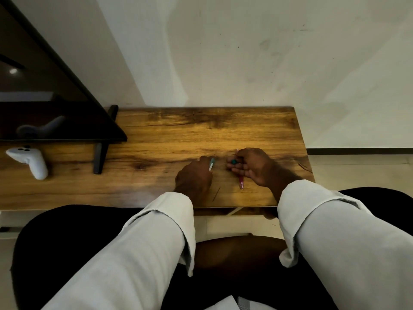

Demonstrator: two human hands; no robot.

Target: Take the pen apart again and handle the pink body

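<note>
- A green pen barrel (211, 164) is pinched in the curled fingers of the left hand (194, 178), near the middle of the wooden table (156, 139).
- A pink pen (241, 182) and a small teal piece (233, 162) are gripped by the right hand (252, 166), just right of the left hand.
- A white controller (31, 161) is seen far left, beside a dark shelf (67, 121).

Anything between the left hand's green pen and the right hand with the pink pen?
Nothing visible. The left hand holds the green pen; the right hand holds the pink pen. Only bare wooden table separates them.
</note>
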